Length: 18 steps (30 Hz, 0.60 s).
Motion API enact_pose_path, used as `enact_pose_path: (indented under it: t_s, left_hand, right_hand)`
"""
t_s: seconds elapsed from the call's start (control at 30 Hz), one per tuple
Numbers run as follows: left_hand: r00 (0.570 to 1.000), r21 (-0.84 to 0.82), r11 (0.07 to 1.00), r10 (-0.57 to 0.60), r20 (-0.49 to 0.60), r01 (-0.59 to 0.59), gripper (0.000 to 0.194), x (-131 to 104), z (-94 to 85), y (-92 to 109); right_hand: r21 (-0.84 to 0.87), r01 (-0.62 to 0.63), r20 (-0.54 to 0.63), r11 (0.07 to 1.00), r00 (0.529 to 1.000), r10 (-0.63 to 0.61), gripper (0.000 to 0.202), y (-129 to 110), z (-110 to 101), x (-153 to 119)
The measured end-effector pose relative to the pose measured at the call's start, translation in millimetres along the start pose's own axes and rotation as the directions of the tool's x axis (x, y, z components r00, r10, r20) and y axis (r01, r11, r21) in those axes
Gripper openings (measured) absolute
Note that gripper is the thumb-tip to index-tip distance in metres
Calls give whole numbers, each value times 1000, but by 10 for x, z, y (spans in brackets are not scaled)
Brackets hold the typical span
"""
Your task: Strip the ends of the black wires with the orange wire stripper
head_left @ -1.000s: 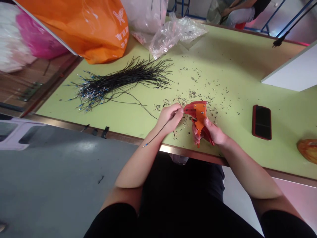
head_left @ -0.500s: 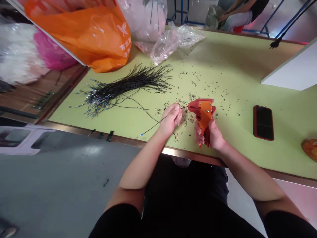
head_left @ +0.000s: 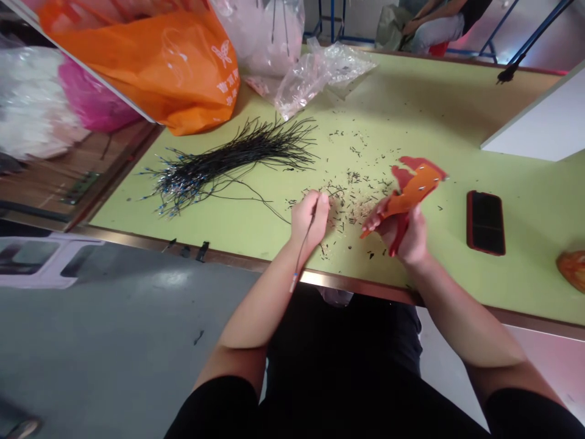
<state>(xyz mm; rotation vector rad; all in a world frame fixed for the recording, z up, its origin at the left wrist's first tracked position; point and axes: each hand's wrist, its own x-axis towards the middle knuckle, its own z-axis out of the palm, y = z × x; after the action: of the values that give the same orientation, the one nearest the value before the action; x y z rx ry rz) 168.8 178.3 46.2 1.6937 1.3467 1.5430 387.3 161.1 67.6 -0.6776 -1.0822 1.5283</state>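
A black wire (head_left: pixel 304 241) is hanging near the middle of the frame; the left hand (head_left: pixel 311 218) is pinching it in its grip. The right hand (head_left: pixel 414 235) is holding an orange tool (head_left: pixel 415 188) in its grip, to the right. Little black bits (head_left: pixel 353 177) are lying on the green surface (head_left: pixel 448 143), and a bunch of wires (head_left: pixel 237 149) is resting upper left.

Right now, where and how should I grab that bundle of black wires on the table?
Probably best around the middle of the bundle of black wires, coming down from above: there the strands lie packed together, while both ends fan out, the left one blue-tipped. Your left hand is the closer, but it holds a single wire, so it would need freeing first.
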Motion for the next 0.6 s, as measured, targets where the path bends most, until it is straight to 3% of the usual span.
enact_pose_path:
  t_s: [0.17,0.33,0.47,0.6]
  left_hand:
    - [965,206,943,245,98,-261,53,-46,11,42]
    - [885,189,865,445,141,-465,44,-44,58,61]
    - [852,164,836,511,112,-523,38,-56,76,74]
    - [856,222,828,509,92,-515,37,-69,55,68]
  right_hand:
    - [-53,-142,133,988,980,148,63,251,111,-60]
    - [-45,-185,134,982,973,189,68,295,76,-64]
    - [-48,-208,136,977,968,213,69,310,80,-71]
    - [-49,-219,152,974,963,224,67,310,92,-85]
